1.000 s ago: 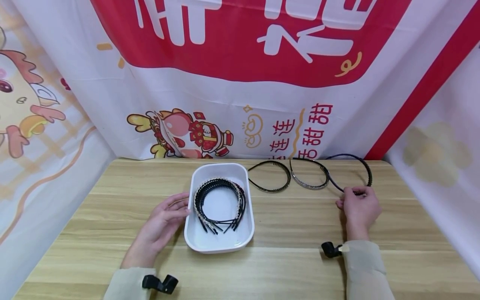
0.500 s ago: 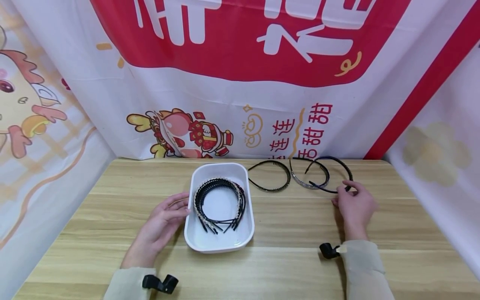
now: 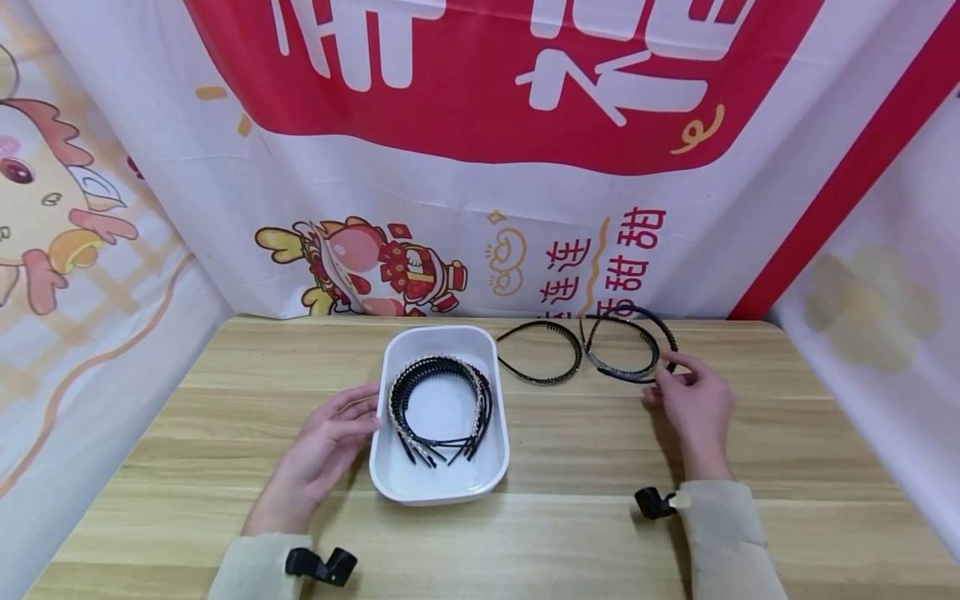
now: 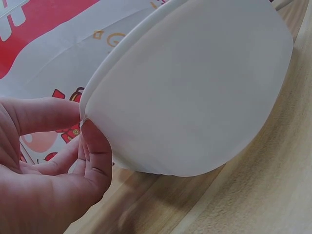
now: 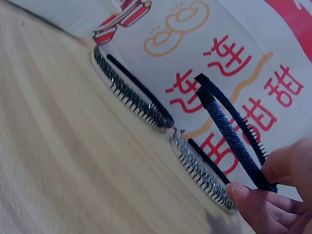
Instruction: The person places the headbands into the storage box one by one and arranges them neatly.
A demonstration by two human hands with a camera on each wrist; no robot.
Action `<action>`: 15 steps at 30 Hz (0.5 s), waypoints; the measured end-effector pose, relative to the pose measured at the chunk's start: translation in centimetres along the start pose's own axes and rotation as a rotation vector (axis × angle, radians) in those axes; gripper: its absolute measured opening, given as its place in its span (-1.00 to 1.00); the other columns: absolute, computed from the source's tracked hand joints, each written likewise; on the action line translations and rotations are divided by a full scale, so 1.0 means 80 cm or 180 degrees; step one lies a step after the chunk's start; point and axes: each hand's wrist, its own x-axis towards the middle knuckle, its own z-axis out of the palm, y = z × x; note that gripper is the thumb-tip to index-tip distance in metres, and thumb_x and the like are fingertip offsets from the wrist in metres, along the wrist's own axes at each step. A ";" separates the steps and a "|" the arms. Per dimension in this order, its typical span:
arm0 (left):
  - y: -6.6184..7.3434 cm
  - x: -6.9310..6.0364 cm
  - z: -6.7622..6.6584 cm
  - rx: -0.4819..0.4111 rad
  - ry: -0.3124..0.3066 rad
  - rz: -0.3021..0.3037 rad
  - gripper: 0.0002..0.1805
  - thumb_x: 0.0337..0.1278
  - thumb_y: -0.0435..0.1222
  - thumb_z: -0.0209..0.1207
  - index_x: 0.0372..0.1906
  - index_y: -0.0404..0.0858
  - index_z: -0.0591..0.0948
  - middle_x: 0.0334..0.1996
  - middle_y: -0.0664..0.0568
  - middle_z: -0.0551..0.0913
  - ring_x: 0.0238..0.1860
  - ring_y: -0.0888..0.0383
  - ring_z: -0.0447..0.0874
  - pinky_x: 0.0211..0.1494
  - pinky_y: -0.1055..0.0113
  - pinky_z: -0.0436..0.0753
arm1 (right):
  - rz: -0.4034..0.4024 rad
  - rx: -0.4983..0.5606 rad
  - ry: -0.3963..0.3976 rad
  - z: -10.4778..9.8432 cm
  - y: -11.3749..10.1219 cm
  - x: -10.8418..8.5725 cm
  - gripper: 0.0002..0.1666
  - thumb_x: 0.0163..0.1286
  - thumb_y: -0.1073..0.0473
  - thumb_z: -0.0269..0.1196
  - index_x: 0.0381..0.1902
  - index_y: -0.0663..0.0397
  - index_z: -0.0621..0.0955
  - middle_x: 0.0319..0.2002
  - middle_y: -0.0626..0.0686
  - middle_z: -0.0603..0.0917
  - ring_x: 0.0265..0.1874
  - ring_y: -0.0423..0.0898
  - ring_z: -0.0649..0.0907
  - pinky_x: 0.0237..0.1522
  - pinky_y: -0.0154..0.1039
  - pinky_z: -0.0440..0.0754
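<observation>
My left hand [image 3: 333, 442] is at the left side of a white plastic box [image 3: 382, 479]; in the left wrist view its thumb and finger pinch the rim [image 4: 114, 63]. Inside the box lies a stack of black toothed headbands [image 3: 405, 387], some with glittery trim. At the right, my right hand [image 3: 693, 404] pinches a dark blue-black headband [image 5: 234, 136], held up off the table. In the head view this headband overlaps a silver-glitter headband [image 5: 200, 170] lying on the table below it. Another black glittery headband [image 5: 126, 90] lies between that one and the box.
The wooden table [image 3: 570, 542] ends at the back against a white and red printed cloth [image 3: 480, 192]. More printed cloth hangs along the left [image 3: 120, 333] and right [image 3: 862, 292] sides. The loose headbands lie close to the back edge.
My right hand has moved left with the dark headband, lifting it from the right of the silver one to over it. The left hand and the box have stayed put.
</observation>
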 end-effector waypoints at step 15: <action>0.000 0.000 -0.001 0.0003 0.0048 -0.0062 -0.32 0.31 -0.59 0.19 0.51 -0.38 0.35 0.05 0.13 0.68 0.11 0.23 0.67 0.32 0.40 0.68 | -0.0443 -0.0198 -0.0743 0.017 -0.024 -0.026 -0.51 0.53 0.26 0.29 0.38 0.05 0.64 -0.18 0.19 0.72 -0.36 -0.11 0.86 -0.18 -0.22 0.87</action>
